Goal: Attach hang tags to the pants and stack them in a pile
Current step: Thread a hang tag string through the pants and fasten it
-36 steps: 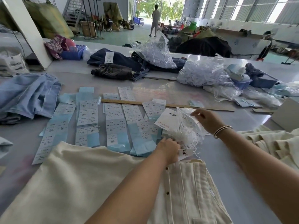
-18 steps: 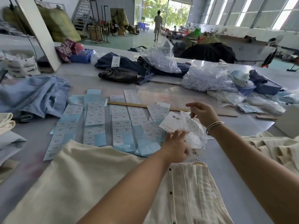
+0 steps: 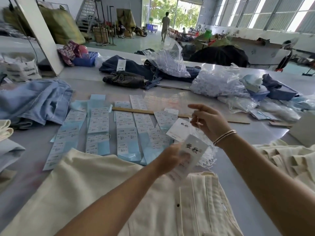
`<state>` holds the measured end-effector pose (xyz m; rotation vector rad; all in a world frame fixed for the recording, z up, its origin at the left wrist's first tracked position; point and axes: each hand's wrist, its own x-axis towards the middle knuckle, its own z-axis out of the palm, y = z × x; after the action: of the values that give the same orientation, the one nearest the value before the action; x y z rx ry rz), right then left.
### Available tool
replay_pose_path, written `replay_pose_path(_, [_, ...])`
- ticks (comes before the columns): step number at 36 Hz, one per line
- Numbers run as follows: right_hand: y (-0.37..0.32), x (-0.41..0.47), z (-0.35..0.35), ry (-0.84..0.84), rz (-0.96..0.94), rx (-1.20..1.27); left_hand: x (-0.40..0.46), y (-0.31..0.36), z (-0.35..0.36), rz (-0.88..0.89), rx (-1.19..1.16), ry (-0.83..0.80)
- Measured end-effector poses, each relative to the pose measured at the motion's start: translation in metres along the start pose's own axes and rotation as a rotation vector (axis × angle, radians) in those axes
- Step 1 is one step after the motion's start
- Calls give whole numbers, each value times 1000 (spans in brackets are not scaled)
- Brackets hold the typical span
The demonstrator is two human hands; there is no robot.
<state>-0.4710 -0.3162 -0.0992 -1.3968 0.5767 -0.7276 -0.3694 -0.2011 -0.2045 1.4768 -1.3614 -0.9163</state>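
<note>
Cream pants [image 3: 105, 193] lie flat on the grey table in front of me, waistband and dark button toward the right. My left hand [image 3: 170, 159] holds a white hang tag [image 3: 192, 147] with black characters, lifted above the waistband. My right hand [image 3: 208, 121] is raised just beyond it, fingers pinched on a thin white string that is hard to make out. A second white tag [image 3: 179, 129] and a bundle of white strings [image 3: 207, 158] lie beneath the hands.
Rows of blue and white sticker sheets [image 3: 105, 132] cover the table past the pants, with a wooden ruler [image 3: 136, 111] behind. Light blue jeans [image 3: 34, 101] lie left, more cream pants [image 3: 289, 160] right. Bags of strings [image 3: 216, 82] and dark jeans [image 3: 136, 70] sit farther back.
My left hand has lifted a hang tag out of the pile of tags and strings. My right hand rose and pulled away from the bundle, pinching a string.
</note>
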Motion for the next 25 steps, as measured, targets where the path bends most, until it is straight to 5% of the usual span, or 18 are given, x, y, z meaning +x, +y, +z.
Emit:
replay_pose_path(3, [14,-11,18,-30,68,128,-47,-12,-22,-172,-625,4])
replay_pose_path(8, [38,-27,67,-96,116,188,-101,-32,-33,-148,-1403,17])
replay_pose_path(15, [81,-64,116,-264,207,232,-129,-44,-27,-240,-1492,245])
replay_pose_path(22, [91,-84,117,-165,225,362,-151,-53,-19,-327,-1347,129])
replay_pose_path(25, [89,-86,116,-141,242,377,-154,-54,-18,-370,-1316,198])
